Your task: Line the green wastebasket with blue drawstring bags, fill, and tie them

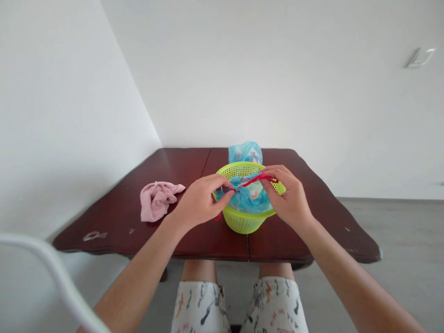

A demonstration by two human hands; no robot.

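In front of me a yellow-green plastic basket point(244, 224) with slotted sides is lined with a thin blue plastic bag point(248, 201), and pale things show inside. A twisted red strip point(252, 180) stretches across its top. My left hand point(203, 198) is closed in a pinch on the strip's left part at the bag's edge, and a bit of red hangs below that hand. Above the basket's right rim, the thumb and fingers of my right hand point(289, 194) grip the other part. Whether the strip is joined to the bag I cannot tell.
Behind the basket stands another blue plastic bag point(245, 151) with something inside. A crumpled pink cloth point(157, 200) lies on the left of the dark red wooden table point(211, 240). White walls border the table's back and left. A white cable-like curve point(52, 263) crosses the lower left.
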